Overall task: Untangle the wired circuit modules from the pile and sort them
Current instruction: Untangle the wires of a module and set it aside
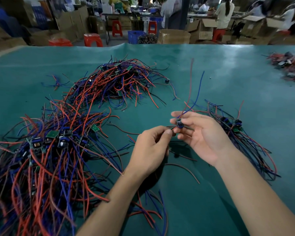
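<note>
Nearest me, my two bare forearms reach up over the green mat (211, 68), with loose red and blue wires lying between them. My right hand (203, 138), palm up, holds one small module (178, 123) pinched between thumb and fingertips; its red and blue leads rise straight up from the pinch. My left hand (152, 149), just left of it and nearly touching, is closed with thumb and forefinger nipping a red lead that comes off the module. Just right of the held module lies a small sorted bundle (235, 130), its wires running roughly parallel. Left of my left hand sprawls the big tangled pile (46, 150), and beyond the grip a second heap (116, 80). Far right, at the mat's edge, I see another heap (288, 65). The mat is shiny and wrinkled along its far edge. Behind it, I make out cardboard boxes (203, 29), red stools (93, 40), a blue crate (134, 36) and people at benches.
</note>
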`<state>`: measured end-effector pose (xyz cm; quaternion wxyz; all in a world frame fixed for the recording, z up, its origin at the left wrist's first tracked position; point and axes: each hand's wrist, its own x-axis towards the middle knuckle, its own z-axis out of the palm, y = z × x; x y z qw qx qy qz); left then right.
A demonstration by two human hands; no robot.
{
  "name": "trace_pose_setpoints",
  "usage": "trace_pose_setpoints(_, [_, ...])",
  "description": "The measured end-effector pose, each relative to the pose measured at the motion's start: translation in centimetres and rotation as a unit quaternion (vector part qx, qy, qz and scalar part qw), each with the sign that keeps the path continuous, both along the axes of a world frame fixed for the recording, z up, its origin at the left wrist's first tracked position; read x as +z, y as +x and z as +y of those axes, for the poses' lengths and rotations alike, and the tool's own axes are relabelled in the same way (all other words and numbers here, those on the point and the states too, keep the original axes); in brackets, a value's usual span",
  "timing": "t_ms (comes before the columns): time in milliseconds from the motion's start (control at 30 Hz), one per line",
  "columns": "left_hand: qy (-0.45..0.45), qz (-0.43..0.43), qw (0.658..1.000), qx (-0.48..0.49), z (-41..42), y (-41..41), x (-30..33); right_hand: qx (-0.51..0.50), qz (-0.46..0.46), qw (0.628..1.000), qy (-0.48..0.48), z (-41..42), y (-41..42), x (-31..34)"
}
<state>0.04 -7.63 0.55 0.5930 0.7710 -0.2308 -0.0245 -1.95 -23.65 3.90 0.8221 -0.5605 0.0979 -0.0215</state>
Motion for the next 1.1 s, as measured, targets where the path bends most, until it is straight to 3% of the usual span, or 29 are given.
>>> trace_pose_setpoints(333, [0.011,-0.015,0.999,0.027,-0.2,0.5,-0.8,-0.031,-0.040,0.989,-0.137,0.0,0.1,-0.9])
trace_pose_setpoints(633, [0.022,-0.027,0.999,0.019,-0.1,0.3,-0.4,-0.146,-0.078,0.953,-0.255,-0.8,0.4,-1.0])
trace_pose_setpoints(867, [0.053,-0.027,0.998,0.002,0.0,0.2,-0.3,-0.305,-0.096,0.916,-0.243,-3.7,0.5,-0.4])
trace_pose_setpoints(1100, [0.069,-0.039,0.997,-0.002,0.0,0.1,-0.4,-0.442,-0.101,0.882,-0.127,-6.3,-0.3,0.7])
